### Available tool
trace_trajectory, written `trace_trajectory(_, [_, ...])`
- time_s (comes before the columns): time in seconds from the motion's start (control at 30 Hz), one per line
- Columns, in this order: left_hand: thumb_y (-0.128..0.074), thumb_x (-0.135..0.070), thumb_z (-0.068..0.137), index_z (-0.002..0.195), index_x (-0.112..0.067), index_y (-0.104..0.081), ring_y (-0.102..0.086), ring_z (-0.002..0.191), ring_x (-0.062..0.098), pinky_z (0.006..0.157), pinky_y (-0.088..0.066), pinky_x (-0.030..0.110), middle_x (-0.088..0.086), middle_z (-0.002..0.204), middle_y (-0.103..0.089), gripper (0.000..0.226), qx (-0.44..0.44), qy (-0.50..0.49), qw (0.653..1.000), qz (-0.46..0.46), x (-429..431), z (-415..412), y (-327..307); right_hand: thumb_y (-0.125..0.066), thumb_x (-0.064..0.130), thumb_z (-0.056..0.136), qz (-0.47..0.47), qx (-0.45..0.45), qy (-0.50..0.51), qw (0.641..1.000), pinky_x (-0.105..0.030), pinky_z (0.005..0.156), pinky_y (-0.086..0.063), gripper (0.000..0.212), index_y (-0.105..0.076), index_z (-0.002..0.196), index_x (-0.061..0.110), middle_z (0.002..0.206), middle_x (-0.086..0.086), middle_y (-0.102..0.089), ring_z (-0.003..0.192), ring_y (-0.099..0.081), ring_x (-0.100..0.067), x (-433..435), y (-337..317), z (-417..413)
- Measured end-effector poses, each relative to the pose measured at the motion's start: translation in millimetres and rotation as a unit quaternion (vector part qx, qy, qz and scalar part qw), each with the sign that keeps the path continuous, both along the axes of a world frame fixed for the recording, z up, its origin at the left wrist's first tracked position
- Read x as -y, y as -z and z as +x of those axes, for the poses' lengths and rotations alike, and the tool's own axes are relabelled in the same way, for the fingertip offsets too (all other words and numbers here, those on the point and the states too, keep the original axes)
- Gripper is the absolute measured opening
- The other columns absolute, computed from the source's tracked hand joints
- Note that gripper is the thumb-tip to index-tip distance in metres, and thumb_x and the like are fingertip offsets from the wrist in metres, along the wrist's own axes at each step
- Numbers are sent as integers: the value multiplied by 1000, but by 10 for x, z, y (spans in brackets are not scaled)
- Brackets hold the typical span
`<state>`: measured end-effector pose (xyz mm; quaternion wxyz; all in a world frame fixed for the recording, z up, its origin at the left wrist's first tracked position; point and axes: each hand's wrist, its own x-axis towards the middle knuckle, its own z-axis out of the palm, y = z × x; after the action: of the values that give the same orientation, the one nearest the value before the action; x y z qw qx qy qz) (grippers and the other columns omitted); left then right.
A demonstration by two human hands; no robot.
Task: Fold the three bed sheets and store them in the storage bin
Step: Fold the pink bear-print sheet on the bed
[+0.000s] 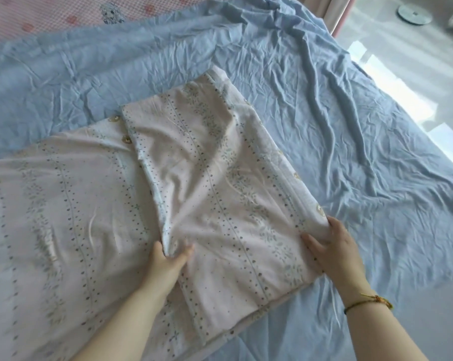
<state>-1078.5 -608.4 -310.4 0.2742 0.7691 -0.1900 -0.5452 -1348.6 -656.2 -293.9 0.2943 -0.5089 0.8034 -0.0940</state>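
While left hand (169, 259) pinched 1 folded edge of the pink floral sheet (220, 178), right hand (332, 247) gripped the opposite side. Risk: uneven pull could skew layers.

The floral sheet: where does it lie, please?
Head view: the floral sheet lies centre-left on the blue sheet, held by left hand and right hand.

Soft daylight, glare on floor (392, 82), wide-angle edge bending
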Motion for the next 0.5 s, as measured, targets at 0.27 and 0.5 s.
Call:
trace_trajectory(0.27, [-65, -19, 83, 118, 1, -48, -56, 105, 29, 92, -46, 36, 14, 114, -59, 44, 36, 46, 998, 38, -250, -319, 12, -51, 23, 90, 33, -36, 18, 999, -36, 90, -35, 41, -46, 131, 15, 129, -13, -52, 120, -44, -32, 110, -33, -218])
trace_trajectory(0.5, [-57, -43, 85, 137, -4, -37, -41, 128, 28, 107, -35, 42, 8, 139, -45, 68, 45, 49, 997, 34, -131, -18, 12, -24, 46, 88, -138, -127, -128, 974, -19, 104, 26, 63, -26, 144, 19, 155, -8, -13, 141, 1, -16, -84, 148, 563])
